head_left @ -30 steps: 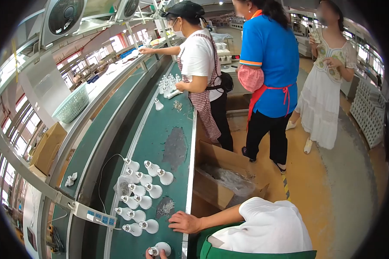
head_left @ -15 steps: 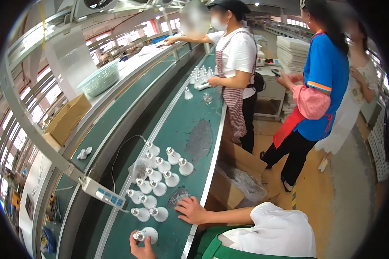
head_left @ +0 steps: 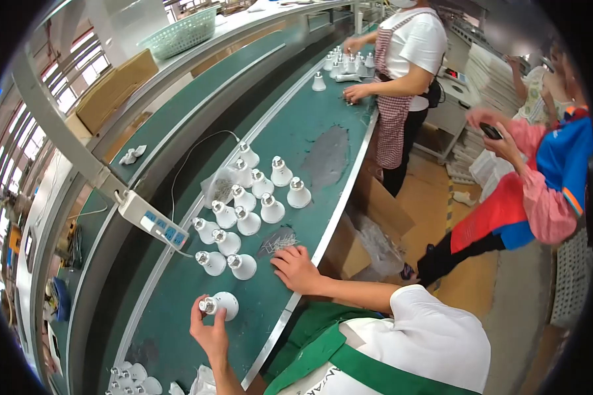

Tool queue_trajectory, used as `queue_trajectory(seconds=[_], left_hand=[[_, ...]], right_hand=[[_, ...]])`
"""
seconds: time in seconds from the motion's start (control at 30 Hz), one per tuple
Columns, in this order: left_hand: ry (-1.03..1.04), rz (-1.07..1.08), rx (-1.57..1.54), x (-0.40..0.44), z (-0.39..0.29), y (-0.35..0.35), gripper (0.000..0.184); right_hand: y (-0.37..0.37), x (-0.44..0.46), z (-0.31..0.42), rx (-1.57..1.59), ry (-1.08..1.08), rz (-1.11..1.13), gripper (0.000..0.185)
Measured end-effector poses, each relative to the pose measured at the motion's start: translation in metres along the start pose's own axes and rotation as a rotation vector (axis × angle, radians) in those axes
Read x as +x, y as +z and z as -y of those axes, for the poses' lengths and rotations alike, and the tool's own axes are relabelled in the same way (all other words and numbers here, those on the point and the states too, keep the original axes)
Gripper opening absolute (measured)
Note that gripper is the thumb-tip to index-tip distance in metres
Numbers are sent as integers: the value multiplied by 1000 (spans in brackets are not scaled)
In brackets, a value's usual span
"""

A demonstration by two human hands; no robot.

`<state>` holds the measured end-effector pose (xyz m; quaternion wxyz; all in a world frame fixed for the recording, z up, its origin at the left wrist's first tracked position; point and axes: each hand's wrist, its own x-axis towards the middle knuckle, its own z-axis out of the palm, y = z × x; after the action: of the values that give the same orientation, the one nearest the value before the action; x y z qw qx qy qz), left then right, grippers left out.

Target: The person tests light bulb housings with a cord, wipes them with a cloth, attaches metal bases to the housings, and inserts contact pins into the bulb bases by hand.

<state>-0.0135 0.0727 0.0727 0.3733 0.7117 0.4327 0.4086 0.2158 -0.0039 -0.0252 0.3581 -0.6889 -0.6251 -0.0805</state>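
My left hand (head_left: 209,322) holds a white bulb (head_left: 227,305) by its silver cap, the bulb lying on its side on the green belt. My right hand (head_left: 296,268) rests palm down at the belt's near edge, fingers somewhat apart, tips at a pile of small metal pins (head_left: 280,244) on a dark patch. Whether a pin is under the fingertips is not visible. Several white bulbs (head_left: 248,221) stand in a cluster beyond my hands, caps up. A clear bag (head_left: 219,187) of small parts sits against the cluster's left side.
More bulbs (head_left: 135,376) are at lower left. A power strip (head_left: 153,220) with a cable hangs over the belt's far side. A co-worker (head_left: 412,59) handles bulbs farther up; another person (head_left: 547,178) holds a phone at right. An open carton (head_left: 375,217) stands beside the belt.
The view has swung right and downward, bringing more bulbs in at lower left. My left hand stays on the bulb cap. My right hand has moved to the pins.
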Motion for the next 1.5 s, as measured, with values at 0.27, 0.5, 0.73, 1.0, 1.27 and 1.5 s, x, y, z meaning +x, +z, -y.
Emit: queue_trajectory(seconds=[0.27, 0.5, 0.73, 1.0, 1.27, 1.5], left_hand=[[-62, -20, 42, 24, 24, -16, 43], [-75, -52, 80, 44, 49, -15, 44], [-247, -93, -13, 63, 74, -17, 44], [-221, -88, -14, 78, 93, -12, 45], [-79, -19, -117, 82, 127, 3, 48], [-50, -110, -89, 103, 130, 22, 48]], right_hand=[[4, 1, -8, 11, -53, -18, 16], [2, 7, -7, 78, -65, 5, 17], [0, 9, -4, 116, -34, 25, 19], [-1, 9, -5, 104, -30, 25, 21], [9, -2, -12, 18, -89, -24, 19], [7, -2, -11, 77, -72, -46, 18]])
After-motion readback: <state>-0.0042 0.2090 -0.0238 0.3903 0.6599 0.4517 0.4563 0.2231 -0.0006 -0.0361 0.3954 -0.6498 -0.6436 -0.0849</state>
